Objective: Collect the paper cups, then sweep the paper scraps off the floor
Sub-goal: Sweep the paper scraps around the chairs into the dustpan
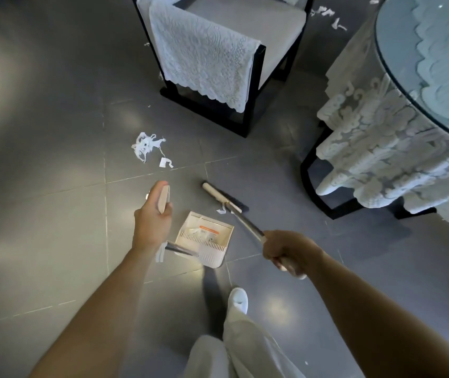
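Observation:
My left hand (152,214) grips the pale handle of a white dustpan (204,238), whose pan hangs just above the grey floor with a few scraps inside. My right hand (286,251) grips the broom's metal handle; the broom head (224,197) touches the floor beyond the dustpan. One small scrap (221,211) lies by the broom head. A pile of white paper scraps (148,147) lies on the floor farther out to the left, apart from both tools. More scraps (327,17) are scattered far back behind the chair. No paper cups are visible.
A black-framed chair (218,58) draped with a lace cloth stands ahead. A round glass-topped table (422,91) with a lace tablecloth fills the right side, its dark base near the broom. My white-trousered leg and shoe (238,298) are below the dustpan.

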The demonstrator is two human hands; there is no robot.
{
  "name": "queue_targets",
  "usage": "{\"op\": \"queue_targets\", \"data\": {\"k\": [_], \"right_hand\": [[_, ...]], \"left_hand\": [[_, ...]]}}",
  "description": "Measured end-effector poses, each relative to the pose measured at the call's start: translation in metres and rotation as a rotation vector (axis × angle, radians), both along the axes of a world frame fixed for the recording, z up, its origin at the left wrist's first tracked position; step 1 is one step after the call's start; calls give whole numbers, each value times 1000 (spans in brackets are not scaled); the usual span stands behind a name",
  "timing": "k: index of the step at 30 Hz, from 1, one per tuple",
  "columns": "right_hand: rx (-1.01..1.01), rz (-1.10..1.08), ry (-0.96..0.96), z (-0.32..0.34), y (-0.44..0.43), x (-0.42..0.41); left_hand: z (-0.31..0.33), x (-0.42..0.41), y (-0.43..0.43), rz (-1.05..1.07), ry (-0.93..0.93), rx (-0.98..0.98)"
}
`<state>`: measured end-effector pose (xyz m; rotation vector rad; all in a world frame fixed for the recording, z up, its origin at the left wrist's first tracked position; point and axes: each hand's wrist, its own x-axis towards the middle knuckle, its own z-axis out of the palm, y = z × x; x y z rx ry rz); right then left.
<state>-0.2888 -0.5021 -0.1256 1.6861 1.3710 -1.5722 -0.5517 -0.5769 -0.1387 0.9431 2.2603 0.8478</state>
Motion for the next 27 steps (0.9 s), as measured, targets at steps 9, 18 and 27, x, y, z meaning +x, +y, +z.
{"op": "queue_targets", "data": {"k": [9, 18, 27], "right_hand": [[-167, 137, 122, 69, 28, -14], [183, 385, 138, 81, 19, -129], [174, 298, 93, 30, -4, -307]], "left_hand": [[4, -21, 1, 46, 2, 20], [17, -111, -54, 190, -8, 61], [22, -270, -90, 246, -62, -1]]}}
